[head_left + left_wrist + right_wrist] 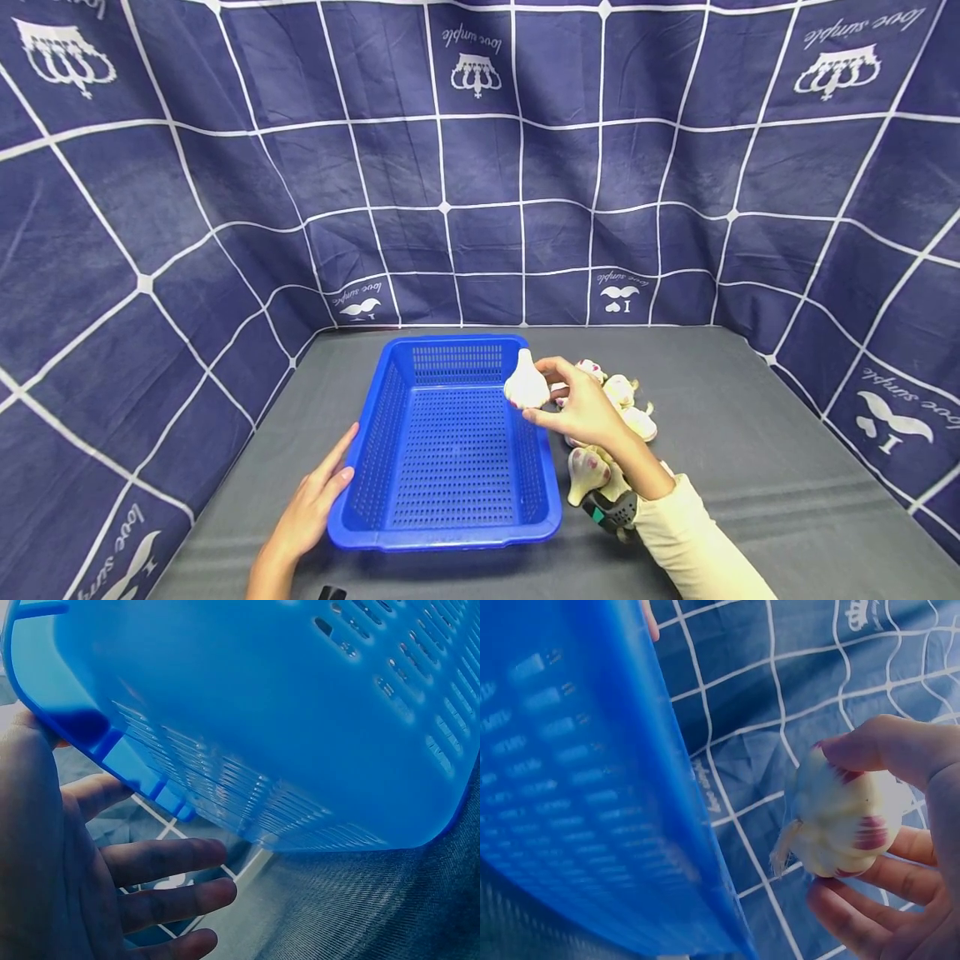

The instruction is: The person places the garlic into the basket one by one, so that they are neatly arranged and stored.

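White is the garlic bulb [527, 387] I have pinched in the right hand [585, 410], neck upward, near the right rim of the blue basket [446, 539]. The left hand [306, 507], farther away, fingers fairly straight, touches its left side. Beyond, I read "love simple", inverted, on navy cloth [558, 158].

navy white-grid cloth [480, 167] w/ upside-down crown prints [476, 73] on 3 sides of a dk gray tabletop [720, 400] tbh
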A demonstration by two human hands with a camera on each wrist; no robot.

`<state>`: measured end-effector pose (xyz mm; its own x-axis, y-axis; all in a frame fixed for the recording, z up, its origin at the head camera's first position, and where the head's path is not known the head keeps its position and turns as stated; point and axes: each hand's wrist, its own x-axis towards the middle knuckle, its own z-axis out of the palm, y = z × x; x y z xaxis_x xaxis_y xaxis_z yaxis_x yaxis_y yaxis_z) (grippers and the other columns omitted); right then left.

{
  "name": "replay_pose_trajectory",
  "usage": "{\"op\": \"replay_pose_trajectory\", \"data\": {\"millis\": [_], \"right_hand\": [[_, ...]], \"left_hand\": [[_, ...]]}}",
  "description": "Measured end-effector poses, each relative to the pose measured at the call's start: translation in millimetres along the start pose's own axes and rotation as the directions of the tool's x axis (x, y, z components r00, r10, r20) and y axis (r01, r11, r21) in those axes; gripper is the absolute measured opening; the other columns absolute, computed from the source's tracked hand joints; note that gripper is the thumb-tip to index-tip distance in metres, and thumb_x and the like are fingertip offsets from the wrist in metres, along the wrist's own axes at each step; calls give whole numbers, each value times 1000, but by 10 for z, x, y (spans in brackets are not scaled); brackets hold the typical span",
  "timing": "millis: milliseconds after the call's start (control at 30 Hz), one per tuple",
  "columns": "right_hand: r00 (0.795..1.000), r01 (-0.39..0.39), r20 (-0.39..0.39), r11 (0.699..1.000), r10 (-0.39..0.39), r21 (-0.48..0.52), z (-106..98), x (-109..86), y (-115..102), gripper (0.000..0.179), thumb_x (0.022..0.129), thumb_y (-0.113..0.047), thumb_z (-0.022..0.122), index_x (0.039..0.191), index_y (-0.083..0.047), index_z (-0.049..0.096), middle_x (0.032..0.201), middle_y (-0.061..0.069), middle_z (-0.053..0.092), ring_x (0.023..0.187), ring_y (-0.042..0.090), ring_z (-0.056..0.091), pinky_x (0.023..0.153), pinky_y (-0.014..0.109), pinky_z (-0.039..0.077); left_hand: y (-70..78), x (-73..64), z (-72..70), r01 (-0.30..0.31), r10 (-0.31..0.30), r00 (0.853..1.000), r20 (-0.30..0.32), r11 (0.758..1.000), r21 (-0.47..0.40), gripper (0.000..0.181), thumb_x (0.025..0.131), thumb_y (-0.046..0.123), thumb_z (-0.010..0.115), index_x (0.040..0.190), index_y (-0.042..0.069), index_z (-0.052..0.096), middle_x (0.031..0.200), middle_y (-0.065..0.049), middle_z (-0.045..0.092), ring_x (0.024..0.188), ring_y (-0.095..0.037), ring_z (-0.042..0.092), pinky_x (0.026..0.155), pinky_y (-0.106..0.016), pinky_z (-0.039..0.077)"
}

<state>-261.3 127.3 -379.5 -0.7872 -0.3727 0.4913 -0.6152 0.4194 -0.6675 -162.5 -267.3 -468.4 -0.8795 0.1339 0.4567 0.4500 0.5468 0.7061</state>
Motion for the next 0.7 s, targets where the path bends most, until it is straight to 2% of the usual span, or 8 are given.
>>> {"op": "replay_pose_trajectory", "data": {"millis": [300, 400, 567, 633, 700], "right_hand": [[999, -25, 34, 998, 24, 53, 79, 150, -68, 59, 67, -14, 92, 114, -1, 60, 102, 12, 67, 85, 23, 69, 76, 39, 58], [999, -28, 28, 999, 27, 35, 112, 201, -54, 60, 64, -15, 93, 112, -1, 60, 101, 12, 67, 84, 23, 70, 74, 37, 58], [1000, -18, 22, 1000, 18, 4, 150, 291, -46, 64, 63, -19, 95, 114, -1, 60, 106, 12, 67, 87, 24, 69, 74, 31, 57], [1000, -12, 22, 1000, 12, -2, 163, 326, -56, 67, 62, -20, 95, 116, 0, 61, 108, 12, 67, 88, 24, 69, 74, 31, 57], [1000, -5, 21, 1000, 5, -8, 179, 358, -63, 68, 62, -21, 96, 117, 1, 62, 108, 12, 68, 88, 24, 68, 73, 30, 57]], "left_hand": [[-7, -2, 1, -19, 19, 1000, -2, 1000, -15, 50, 103, 6, 43, 153, 8, 36, 149, -28, 38, 126, 8, 36, 101, -6, 25], [-6, -6, 1, -9, 9, 1000, -4, 1000, 1, 50, 103, 7, 43, 153, 9, 36, 148, -27, 39, 127, 0, 38, 100, -6, 26], [7, -5, -3, 10, -10, 1000, -1, 1000, 17, 51, 104, 8, 43, 154, 11, 36, 149, -25, 40, 126, -23, 42, 100, -7, 27], [10, -3, -1, 10, -10, 1000, 2, 1000, 13, 51, 104, 9, 43, 154, 11, 36, 149, -25, 40, 127, -23, 42, 100, -7, 27], [13, -2, 2, 6, -6, 1000, 4, 1000, 4, 51, 104, 8, 43, 154, 11, 36, 150, -24, 39, 127, -15, 41, 100, -7, 27]]}}
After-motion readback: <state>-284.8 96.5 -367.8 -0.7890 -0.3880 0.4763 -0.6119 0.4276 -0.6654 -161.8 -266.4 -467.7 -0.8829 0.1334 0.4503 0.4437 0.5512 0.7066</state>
